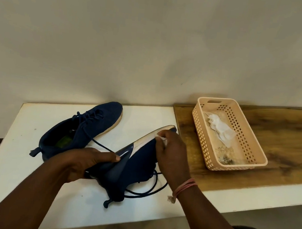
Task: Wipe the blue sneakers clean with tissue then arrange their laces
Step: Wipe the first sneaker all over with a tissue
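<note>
One blue sneaker (81, 127) lies upright on the white table (146, 117), toe toward the wall, its lace trailing forward. I hold the second blue sneaker (137, 161) tipped on its side, pale sole edge up. My left hand (83, 163) grips its heel end, thumb on the sole. My right hand (170, 153) pinches a small white tissue (163, 139) against the sole's edge near the toe. This shoe's loose laces (149, 190) hang onto the table below it.
A peach plastic basket (255, 144) stands on the wooden surface (283, 137) at the right, holding crumpled white tissue (219, 129). The wall runs close behind the table. A dark chair edge shows at the bottom right.
</note>
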